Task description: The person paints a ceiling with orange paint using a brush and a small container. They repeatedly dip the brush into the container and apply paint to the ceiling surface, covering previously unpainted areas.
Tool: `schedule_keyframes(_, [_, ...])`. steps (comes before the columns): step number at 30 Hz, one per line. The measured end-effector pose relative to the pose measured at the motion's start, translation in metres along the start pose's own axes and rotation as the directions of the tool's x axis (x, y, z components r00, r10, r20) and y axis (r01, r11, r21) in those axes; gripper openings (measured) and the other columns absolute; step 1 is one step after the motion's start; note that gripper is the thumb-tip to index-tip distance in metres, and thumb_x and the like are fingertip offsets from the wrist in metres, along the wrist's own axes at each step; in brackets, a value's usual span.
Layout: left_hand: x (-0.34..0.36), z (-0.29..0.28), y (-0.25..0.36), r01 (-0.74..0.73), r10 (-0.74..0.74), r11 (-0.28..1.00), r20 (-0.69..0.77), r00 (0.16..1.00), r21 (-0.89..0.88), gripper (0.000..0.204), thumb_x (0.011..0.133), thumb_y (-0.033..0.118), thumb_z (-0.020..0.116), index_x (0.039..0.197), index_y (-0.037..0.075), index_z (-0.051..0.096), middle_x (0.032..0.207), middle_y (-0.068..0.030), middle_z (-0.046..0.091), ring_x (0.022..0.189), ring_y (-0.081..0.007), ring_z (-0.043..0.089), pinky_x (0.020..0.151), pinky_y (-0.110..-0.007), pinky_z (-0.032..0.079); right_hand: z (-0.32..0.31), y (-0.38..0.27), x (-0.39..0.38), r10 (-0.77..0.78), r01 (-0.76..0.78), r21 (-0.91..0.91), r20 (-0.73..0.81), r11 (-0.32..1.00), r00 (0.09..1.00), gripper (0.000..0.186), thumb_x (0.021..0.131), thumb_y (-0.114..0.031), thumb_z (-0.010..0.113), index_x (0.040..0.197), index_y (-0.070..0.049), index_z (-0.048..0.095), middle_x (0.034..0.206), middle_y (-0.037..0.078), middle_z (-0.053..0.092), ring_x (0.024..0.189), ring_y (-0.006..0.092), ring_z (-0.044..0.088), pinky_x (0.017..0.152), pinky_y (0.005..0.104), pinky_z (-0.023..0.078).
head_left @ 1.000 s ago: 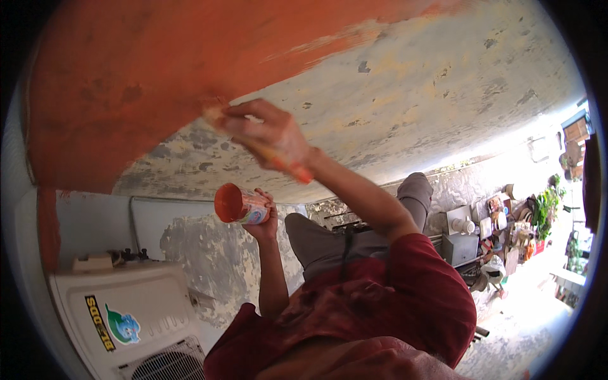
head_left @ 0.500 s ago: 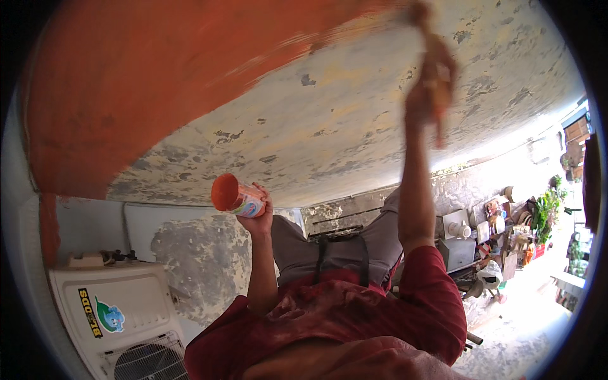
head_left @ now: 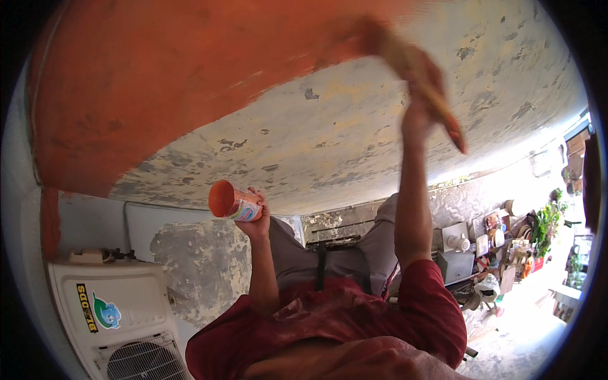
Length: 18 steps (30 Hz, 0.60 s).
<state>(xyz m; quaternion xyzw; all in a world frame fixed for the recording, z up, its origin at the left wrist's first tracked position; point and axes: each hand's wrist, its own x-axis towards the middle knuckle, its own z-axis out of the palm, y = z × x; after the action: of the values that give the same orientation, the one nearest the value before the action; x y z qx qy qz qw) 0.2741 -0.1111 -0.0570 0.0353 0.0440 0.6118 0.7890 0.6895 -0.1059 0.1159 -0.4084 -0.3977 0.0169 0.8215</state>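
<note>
My left hand (head_left: 258, 221) is wrapped round an orange-smeared paint container (head_left: 235, 204) with a printed label. The container is tilted, its round mouth facing left, and the inside that shows is orange. Raised high on the right, my right hand (head_left: 425, 88) grips a wide paintbrush (head_left: 396, 54), blurred by motion. The brush's bristles are at the edge of the orange paint (head_left: 171, 76) on the wall, and its orange-stained handle end sticks out below my hand. Beside the fresh paint the wall (head_left: 329, 139) is pale, with grey flaked patches.
A white air conditioner outdoor unit (head_left: 126, 297) stands at the lower left, beside a peeling grey wall section (head_left: 202, 266). On the right are a grey box (head_left: 456, 267), a white jug (head_left: 457, 242), assorted clutter and green plants (head_left: 548, 218).
My right hand has swung the brush left and slightly down along the orange edge, and the brush now tilts more. My left hand with the container has shifted only slightly.
</note>
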Motion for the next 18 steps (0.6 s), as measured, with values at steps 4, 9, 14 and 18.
schedule_keyframes(4, [-0.002, -0.001, -0.006, -0.016, 0.013, 0.998, -0.054, 0.998, -0.059, 0.056, 0.087, 0.039, 0.065, 0.133, 0.013, 0.052, 0.132, -0.0145, 0.05, 0.116, -0.0318, 0.052, 0.084, -0.042, 0.05, -0.035, -0.022, 0.035, -0.249, 0.083, -0.394, -0.392, 0.915, 0.886, 0.029, 0.095, -0.011, 0.062, 0.119, 0.004, 0.059, 0.118, 0.015, 0.061, 0.107, 0.0256, 0.06, 0.093, 0.0357, 0.052])
schedule_keyframes(9, [-0.005, -0.002, -0.002, 0.002, -0.002, 1.0, -0.029, 1.0, 0.006, 0.054, 0.087, 0.039, 0.065, 0.132, 0.011, 0.052, 0.131, -0.0153, 0.052, 0.116, -0.0324, 0.053, 0.083, -0.042, 0.049, 0.048, -0.006, -0.028, -0.466, 0.404, -0.412, -0.057, 0.817, 0.883, 0.022, 0.092, 0.0, 0.061, 0.114, 0.003, 0.063, 0.111, 0.016, 0.065, 0.1, 0.0277, 0.062, 0.084, 0.0368, 0.051])
schedule_keyframes(14, [-0.016, -0.011, 0.031, 0.011, -0.01, 1.0, -0.055, 0.998, 0.011, 0.057, 0.084, 0.038, 0.066, 0.131, 0.009, 0.052, 0.13, -0.0158, 0.054, 0.115, -0.0339, 0.053, 0.084, -0.041, 0.049, 0.184, -0.048, -0.131, -0.306, 0.368, -0.169, 0.305, 0.914, 0.902, 0.065, 0.067, -0.007, 0.071, 0.13, -0.019, 0.059, 0.125, 0.014, 0.055, 0.108, 0.0321, 0.058, 0.082, 0.0408, 0.056])
schedule_keyframes(18, [-0.029, -0.012, 0.055, 0.0, 0.004, 0.999, -0.081, 0.997, 0.048, 0.056, 0.083, 0.037, 0.066, 0.13, 0.01, 0.053, 0.13, -0.0151, 0.053, 0.115, -0.0333, 0.053, 0.084, -0.04, 0.049, 0.23, -0.072, -0.149, -0.297, 0.22, 0.202, 0.727, 0.954, 0.619, 0.047, 0.079, -0.011, 0.064, 0.126, -0.014, 0.06, 0.12, 0.012, 0.06, 0.106, 0.0307, 0.06, 0.087, 0.0438, 0.054])
